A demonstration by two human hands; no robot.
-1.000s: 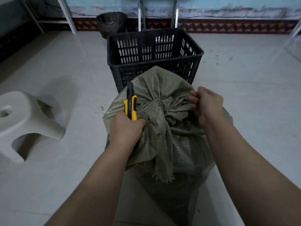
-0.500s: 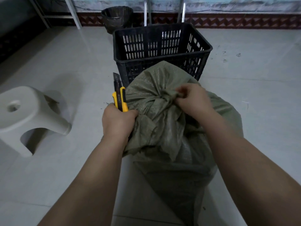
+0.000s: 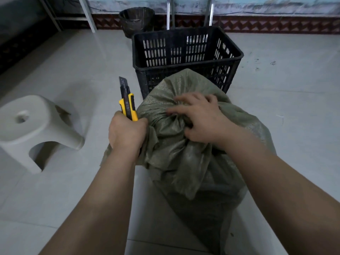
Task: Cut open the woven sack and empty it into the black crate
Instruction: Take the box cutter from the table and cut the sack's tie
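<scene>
Woven sack (image 3: 185,159) tied shut before the black crate (image 3: 185,50).
Left hand (image 3: 127,133) clenches utility knife (image 3: 127,102), blade up; right hand (image 3: 200,118) grips the knot.

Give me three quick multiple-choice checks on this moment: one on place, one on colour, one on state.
1. Where is the crate relative to the sack?
A. behind it
B. left of it
C. under it

2. The knife handle colour?
A. red
B. yellow and black
C. white

3. The sack's neck is:
A. cut open
B. emptied
C. still bunched shut

Answers: 1 A, the crate stands beyond the sack. 2 B, seen above the left hand. 3 C, the right hand grips gathered fabric.
</scene>
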